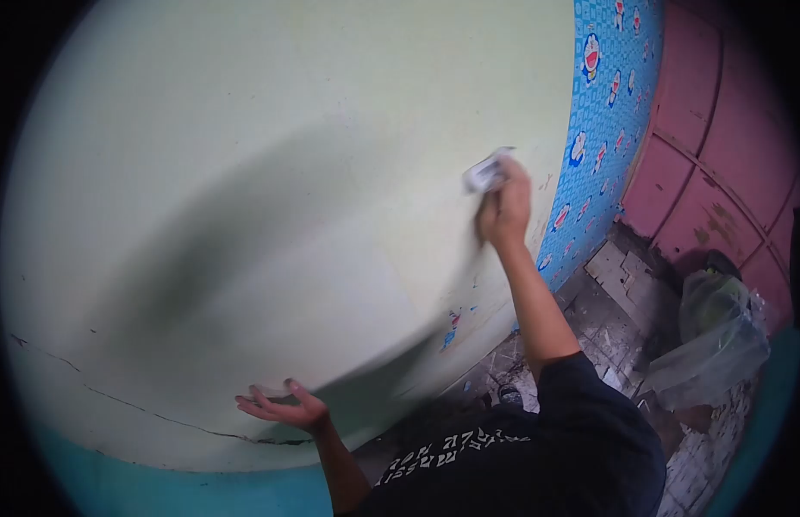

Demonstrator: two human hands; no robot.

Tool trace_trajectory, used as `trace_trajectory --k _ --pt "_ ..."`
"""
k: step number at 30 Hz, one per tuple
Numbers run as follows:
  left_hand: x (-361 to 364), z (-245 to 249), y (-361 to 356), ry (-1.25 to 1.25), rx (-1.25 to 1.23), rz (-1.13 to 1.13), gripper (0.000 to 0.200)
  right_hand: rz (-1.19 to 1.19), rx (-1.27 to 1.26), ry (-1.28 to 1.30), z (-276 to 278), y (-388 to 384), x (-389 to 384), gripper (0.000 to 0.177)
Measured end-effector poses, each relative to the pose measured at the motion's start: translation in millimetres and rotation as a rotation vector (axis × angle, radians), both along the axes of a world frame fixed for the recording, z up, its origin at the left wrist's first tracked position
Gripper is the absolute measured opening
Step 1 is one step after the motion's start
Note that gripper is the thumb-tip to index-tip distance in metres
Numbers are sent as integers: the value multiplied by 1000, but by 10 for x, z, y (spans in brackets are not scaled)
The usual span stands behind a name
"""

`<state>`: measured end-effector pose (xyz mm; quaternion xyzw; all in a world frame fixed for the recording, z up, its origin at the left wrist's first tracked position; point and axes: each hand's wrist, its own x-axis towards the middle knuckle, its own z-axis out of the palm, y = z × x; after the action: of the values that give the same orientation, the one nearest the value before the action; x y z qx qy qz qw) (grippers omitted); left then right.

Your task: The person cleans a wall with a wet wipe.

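Note:
A pale, light green wall (271, 103) fills most of the view. My right hand (509, 204) is closed around a small white object (486, 172), perhaps a folded cloth or paper, held at the wall's upper right part; motion blurs it. Lower down, my left hand (284, 407) is raised by the wall with its fingers spread and nothing in it. Whether its fingertips touch the wall I cannot tell. Small blue and red scraps (452, 327) remain stuck on the wall below my right hand.
Blue cartoon-patterned wallpaper (590, 138) borders the pale wall on the right, beside a pink panelled surface (719, 129). A clear plastic bag (715, 349) lies on the tiled, littered floor (603, 323). A crack (159, 415) runs along the wall at lower left, above a teal band (202, 491).

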<state>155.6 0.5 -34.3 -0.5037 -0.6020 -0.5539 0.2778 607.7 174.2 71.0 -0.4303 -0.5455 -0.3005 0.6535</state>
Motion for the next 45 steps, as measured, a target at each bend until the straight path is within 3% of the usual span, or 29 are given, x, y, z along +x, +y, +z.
trace_trajectory --k 2,4,5,7,8,11,13,16,18,19,20,21,23,25,27,30,33,36,37,39,42,45 --pt "63 41 80 -45 28 29 68 -5 -80 267 55 53 230 21" --pt "197 88 229 -63 99 8 69 18 -30 139 89 46 22 26" --pt "296 118 263 -63 125 -2 70 -10 -85 -18 -54 64 -158 18" --pt "594 246 345 -22 126 27 71 273 11 -344 -41 -225 -420 16" --pt "755 308 403 3 124 39 71 379 35 -379 83 -296 -388 14" --pt "1210 436 473 57 129 -28 74 234 31 -240 -190 100 214 9" --pt "1375 463 484 64 100 -59 77 45 -117 -7 -163 270 778 9" --pt "1645 396 538 44 91 -83 81 12 -60 302 -118 337 1150 20" --pt "1855 391 642 -3 91 -90 85 39 -5 91 -56 294 872 30" --pt "1971 395 684 -26 95 -106 85 115 -118 56 -146 226 645 22" --pt "2120 396 733 -49 98 -123 86 319 -217 -135 -160 94 550 15" --pt "2249 395 769 -73 101 -139 87 435 -35 -261 -157 53 529 10" --pt "2436 367 826 -64 94 -157 89 371 48 -263 -218 237 766 29" --pt "2509 375 840 -38 82 -139 91 267 -215 -53 -166 341 1218 8" --pt "2558 365 825 -4 54 -101 92 115 -25 149 -113 492 1648 18" --pt "2674 399 817 -97 12 -79 93 103 -1 174 -85 515 1609 23" --pt "2716 412 808 -102 -5 -23 96 413 -12 -215 -116 282 1293 27" --pt "2717 414 795 -139 -8 -35 96 260 -98 -35 -153 439 1591 39" --pt "2698 429 782 -136 -21 -33 94 214 59 40 -205 597 1761 38" --pt "2672 424 723 -133 -55 -30 90 65 -41 242 -200 643 1999 33" --pt "2743 425 756 -187 -46 -23 89 133 39 169 -155 575 1688 23" --pt "2840 445 857 -278 -1 -74 87 425 -7 -153 -230 366 1522 17"
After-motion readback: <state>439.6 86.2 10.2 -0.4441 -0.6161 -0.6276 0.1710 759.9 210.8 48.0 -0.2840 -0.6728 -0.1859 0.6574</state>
